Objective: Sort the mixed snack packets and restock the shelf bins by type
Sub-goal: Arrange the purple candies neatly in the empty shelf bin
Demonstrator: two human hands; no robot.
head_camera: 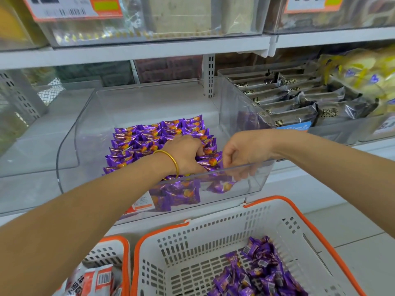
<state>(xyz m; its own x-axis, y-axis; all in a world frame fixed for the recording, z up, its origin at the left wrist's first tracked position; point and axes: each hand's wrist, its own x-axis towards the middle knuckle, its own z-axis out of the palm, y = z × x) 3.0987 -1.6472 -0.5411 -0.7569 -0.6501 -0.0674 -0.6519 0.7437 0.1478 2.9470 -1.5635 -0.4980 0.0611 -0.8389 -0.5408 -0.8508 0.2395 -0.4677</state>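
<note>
Packets [154, 137] in clear bin [252, 184], probably light and slippery: pinch crimped ends; your left hand [183, 154] fingers curl round some, right hand [241, 152] fingers unclear.

Left hand [183, 154]: fingers buried among rowed purple packets [149, 137].
Right hand [243, 154]: just beside, fingers drooping inside clear bin [256, 184].
Basket [267, 221]: below both hands.

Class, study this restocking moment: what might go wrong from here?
1. The left hand reaches among the tidy purple packets in the bin; it may knock rows askew.
2. The bangle could snag a wrapper.
3. Loose packets at the bin's front may get crushed under the right hand.
</note>
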